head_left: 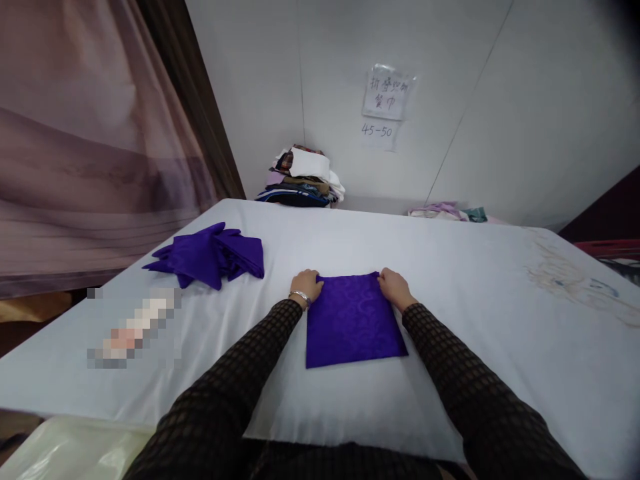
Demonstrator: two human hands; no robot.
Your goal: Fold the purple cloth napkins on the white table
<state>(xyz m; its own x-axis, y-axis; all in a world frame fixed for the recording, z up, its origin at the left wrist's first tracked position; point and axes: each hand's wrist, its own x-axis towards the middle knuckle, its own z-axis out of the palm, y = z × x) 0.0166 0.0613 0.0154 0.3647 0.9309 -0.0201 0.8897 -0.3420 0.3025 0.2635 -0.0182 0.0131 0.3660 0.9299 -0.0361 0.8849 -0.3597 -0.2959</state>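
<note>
A purple patterned cloth (355, 320), folded to a rough square, lies flat on the white-covered table (450, 267). My left hand (306, 287) pinches its far left corner; a silver bracelet is on that wrist. At the far right corner, my right hand (395, 288) holds the cloth between thumb and fingers. Both near corners of the cloth rest free on the table. To the left lies a loose pile of purple cloths (210, 257) with pointed corners sticking out.
A pixelated item (135, 330) lies on the table's left side. Behind the table's far edge are a stack of folded clothes (303, 177) and more fabric (445, 211). A curtain (100, 147) hangs at left. A clear plastic surface (85, 447) shows at lower left.
</note>
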